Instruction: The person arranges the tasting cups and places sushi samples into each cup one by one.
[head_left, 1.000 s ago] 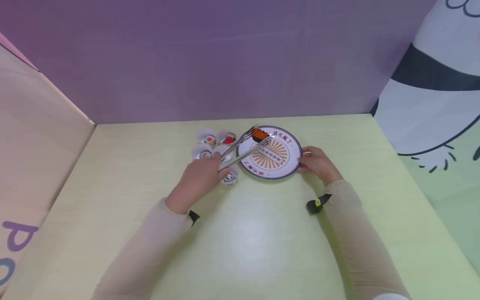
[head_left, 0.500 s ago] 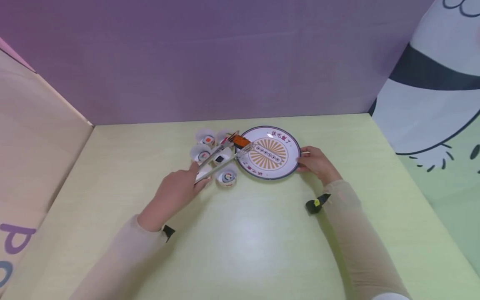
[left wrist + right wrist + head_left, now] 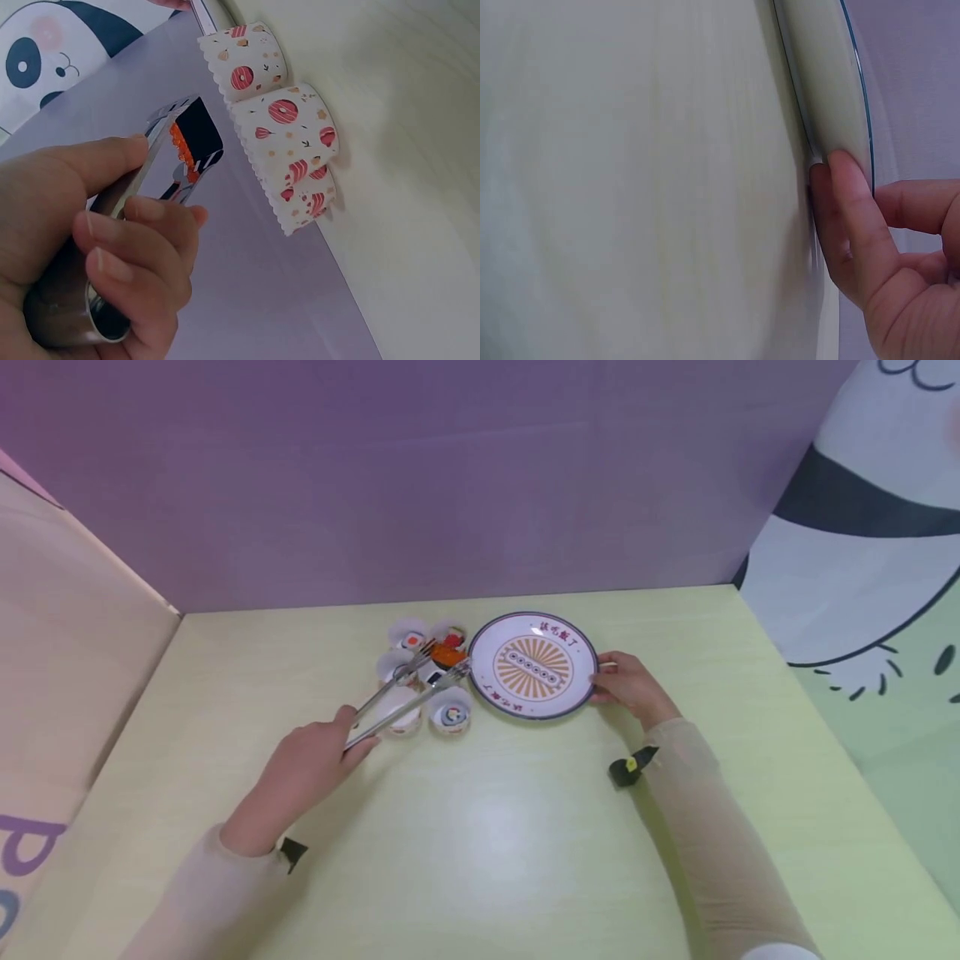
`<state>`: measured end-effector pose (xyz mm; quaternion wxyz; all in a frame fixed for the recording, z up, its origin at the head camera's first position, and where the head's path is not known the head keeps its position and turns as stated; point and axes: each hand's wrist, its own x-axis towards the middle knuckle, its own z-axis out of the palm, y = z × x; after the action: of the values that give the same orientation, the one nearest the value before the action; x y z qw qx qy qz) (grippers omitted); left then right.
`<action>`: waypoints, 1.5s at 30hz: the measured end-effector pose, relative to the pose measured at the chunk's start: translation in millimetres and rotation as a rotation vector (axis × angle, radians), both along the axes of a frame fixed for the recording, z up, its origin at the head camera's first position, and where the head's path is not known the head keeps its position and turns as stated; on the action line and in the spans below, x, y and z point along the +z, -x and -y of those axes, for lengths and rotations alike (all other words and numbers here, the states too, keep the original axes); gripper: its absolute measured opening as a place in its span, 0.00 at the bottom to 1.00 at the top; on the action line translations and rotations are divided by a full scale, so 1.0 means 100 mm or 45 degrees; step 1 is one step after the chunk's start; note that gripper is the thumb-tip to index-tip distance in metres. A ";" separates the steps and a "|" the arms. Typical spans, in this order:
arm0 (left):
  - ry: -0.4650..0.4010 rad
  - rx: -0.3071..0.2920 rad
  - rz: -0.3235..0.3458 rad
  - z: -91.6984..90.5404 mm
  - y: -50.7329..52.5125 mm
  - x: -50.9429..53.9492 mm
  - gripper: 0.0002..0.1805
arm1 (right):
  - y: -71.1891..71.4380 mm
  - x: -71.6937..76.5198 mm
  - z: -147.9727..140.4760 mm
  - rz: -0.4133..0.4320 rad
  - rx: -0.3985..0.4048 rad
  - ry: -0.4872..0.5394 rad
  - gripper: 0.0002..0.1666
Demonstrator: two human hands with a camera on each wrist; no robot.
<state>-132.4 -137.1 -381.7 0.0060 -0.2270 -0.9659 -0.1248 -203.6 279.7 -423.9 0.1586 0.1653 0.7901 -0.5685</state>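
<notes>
My left hand (image 3: 303, 768) holds metal tongs (image 3: 71, 315), its thumb on one arm and its fingers curled round the other. Between the tong tips sits a piece of roe sushi (image 3: 447, 656), orange on top with a black wrap (image 3: 199, 129). It hangs over a cluster of white paper cups (image 3: 285, 131) printed with pink sweets. Several cups hold small sushi pieces; the front-left cup (image 3: 401, 717) is partly covered by the tongs. At the right edge of a white plate (image 3: 491, 652) with a dark rim, my right hand (image 3: 636, 689) pinches the rim between thumb and fingers.
The pale wooden table (image 3: 495, 860) ends at a purple wall (image 3: 450, 485) behind the plate and cups. A panda picture (image 3: 862, 568) covers the right side panel. Black wrist cameras (image 3: 626, 771) hang under the sleeves.
My left hand has drawn back to the left and toward me, carrying the sushi in the tongs from over the plate to over the cups. The right hand and plate have stayed in place.
</notes>
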 end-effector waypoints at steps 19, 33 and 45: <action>0.003 0.070 0.013 0.30 -0.27 -0.04 0.22 | 0.03 0.01 0.00 0.011 0.013 -0.030 0.30; 0.016 0.126 0.024 0.46 -0.45 -0.07 0.23 | 0.02 0.00 0.00 -0.010 0.028 -0.027 0.29; 0.003 0.126 0.083 0.49 -0.50 -0.11 0.23 | 0.03 -0.02 -0.01 -0.017 0.030 -0.018 0.29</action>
<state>-82.1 -186.6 -392.4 -0.0197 -0.1747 -0.9757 -0.1305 -206.1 281.0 -425.5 0.1588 0.1532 0.7971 -0.5621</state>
